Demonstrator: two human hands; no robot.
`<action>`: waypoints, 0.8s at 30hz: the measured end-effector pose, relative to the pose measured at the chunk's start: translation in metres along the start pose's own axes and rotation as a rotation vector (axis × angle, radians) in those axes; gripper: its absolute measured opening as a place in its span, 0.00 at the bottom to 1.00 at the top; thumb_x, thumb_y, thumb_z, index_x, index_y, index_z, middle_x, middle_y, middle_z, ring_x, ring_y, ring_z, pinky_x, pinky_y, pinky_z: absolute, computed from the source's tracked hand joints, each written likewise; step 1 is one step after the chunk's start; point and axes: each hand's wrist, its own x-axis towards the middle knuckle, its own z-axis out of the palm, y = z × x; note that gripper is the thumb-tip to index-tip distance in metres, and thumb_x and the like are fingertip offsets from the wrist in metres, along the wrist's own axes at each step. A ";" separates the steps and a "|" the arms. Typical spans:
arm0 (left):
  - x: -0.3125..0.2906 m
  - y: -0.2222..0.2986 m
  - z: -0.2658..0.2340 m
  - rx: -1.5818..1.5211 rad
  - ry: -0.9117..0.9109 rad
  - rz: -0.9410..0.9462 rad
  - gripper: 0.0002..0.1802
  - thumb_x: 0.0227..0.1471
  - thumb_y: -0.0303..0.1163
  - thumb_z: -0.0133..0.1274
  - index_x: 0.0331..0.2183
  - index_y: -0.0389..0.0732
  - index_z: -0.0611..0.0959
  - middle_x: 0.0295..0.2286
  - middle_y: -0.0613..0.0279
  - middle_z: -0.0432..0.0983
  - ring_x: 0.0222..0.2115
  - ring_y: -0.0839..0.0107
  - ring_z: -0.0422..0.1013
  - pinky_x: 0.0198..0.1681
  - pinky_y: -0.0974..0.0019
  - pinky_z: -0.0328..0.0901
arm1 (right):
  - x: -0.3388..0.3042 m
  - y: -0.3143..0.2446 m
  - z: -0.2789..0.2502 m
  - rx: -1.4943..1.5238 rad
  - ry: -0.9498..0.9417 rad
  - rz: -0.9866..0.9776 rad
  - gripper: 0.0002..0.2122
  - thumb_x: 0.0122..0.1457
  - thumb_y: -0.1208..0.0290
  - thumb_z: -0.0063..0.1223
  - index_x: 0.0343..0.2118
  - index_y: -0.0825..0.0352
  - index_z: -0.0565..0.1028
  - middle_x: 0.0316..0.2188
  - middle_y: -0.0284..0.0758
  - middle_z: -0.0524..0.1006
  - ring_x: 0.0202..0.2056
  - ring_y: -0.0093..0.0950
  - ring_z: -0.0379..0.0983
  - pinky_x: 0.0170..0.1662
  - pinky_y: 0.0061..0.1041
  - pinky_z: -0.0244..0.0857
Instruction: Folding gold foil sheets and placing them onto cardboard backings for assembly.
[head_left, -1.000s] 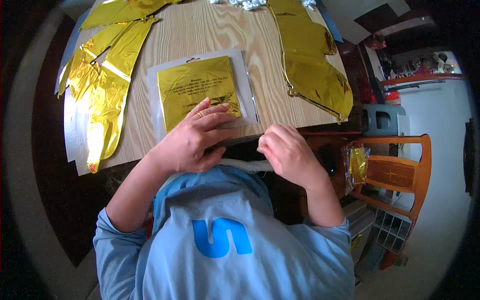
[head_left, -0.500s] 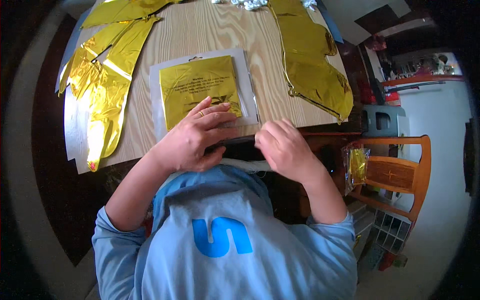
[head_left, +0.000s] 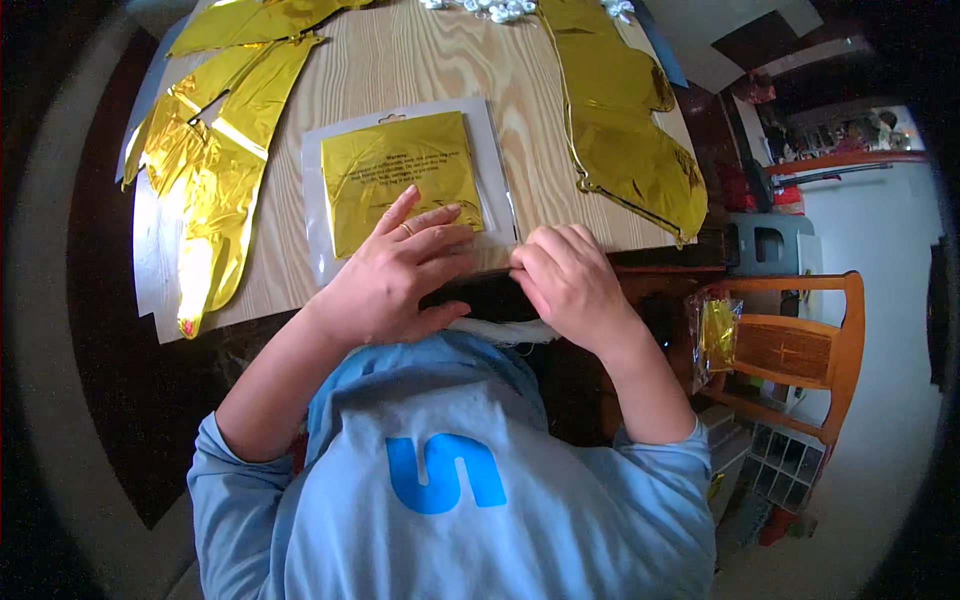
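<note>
A clear plastic bag (head_left: 497,160) lies flat at the table's near edge. Folded gold foil (head_left: 350,220) shows inside it, with dark print on top and a hang hole in the bag's far end. My left hand (head_left: 395,275) rests over the bag's near part, fingers stretched and apart, a ring on one of them. At the bag's near right corner my right hand (head_left: 570,285) is closed, thumb and fingers pinching the plastic edge. The hand itself hides the fine detail of that grip.
Flattened gold foil balloons lie on the wooden table (head_left: 430,70): one at the left (head_left: 225,180), one at the far left (head_left: 255,20), one at the right (head_left: 620,130). Small white pieces (head_left: 495,9) sit at the far edge. A wooden chair (head_left: 845,330) at right holds a gold packet (head_left: 717,335).
My right hand has moved slightly and its fingers are pressed closer together at the bag's corner. My left hand has barely shifted, and the bag lies almost as before.
</note>
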 end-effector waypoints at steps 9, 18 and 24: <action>-0.001 -0.006 0.001 -0.010 0.001 0.005 0.26 0.41 0.38 0.68 0.44 0.42 0.83 0.51 0.54 0.73 0.59 0.52 0.64 0.65 0.37 0.48 | -0.006 -0.024 -0.005 0.367 0.004 -0.133 0.06 0.51 0.73 0.59 0.29 0.64 0.72 0.28 0.36 0.69 0.33 0.36 0.69 0.39 0.36 0.62; -0.022 0.012 0.003 0.351 0.288 0.076 0.16 0.42 0.35 0.64 0.37 0.42 0.84 0.44 0.59 0.75 0.48 0.59 0.70 0.54 0.48 0.60 | 0.008 -0.033 -0.003 0.378 0.122 -0.008 0.10 0.51 0.70 0.64 0.32 0.64 0.72 0.49 0.42 0.72 0.53 0.44 0.67 0.57 0.42 0.58; -0.134 0.009 -0.023 0.644 0.300 -0.400 0.08 0.46 0.30 0.61 0.26 0.41 0.77 0.29 0.59 0.72 0.33 0.58 0.68 0.42 0.54 0.60 | 0.009 -0.011 0.002 0.248 -0.058 0.073 0.17 0.53 0.62 0.64 0.40 0.64 0.70 0.51 0.40 0.74 0.57 0.41 0.68 0.64 0.47 0.52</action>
